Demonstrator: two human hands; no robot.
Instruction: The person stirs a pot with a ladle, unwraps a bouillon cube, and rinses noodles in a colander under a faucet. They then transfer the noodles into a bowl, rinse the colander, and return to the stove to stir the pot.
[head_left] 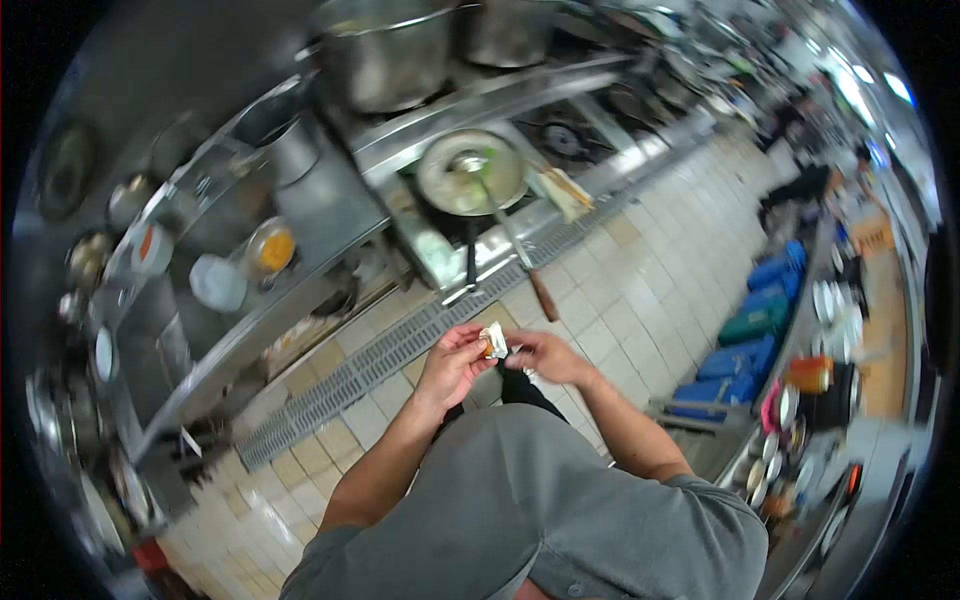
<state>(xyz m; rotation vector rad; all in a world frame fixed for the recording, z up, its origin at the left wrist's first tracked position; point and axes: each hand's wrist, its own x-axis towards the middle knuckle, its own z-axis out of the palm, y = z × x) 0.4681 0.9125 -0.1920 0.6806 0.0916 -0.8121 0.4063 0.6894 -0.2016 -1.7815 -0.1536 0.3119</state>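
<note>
My left hand [455,362] and my right hand [543,355] meet in front of my chest over the tiled floor. Between their fingertips is a small white-and-yellow packet [494,341], pinched from both sides. I wear a grey shirt. Straight ahead a wok [470,172] sits on the stove with a long-handled ladle [505,225] resting in it, its wooden handle pointing toward me.
Large steel pots [390,55] stand on the back burners. A steel shelf at left holds bowls, including one with orange sauce [272,248]. A floor drain grate [370,365] runs along the stove. Blue and green crates [760,320] and stacked plates [830,300] line the right counter.
</note>
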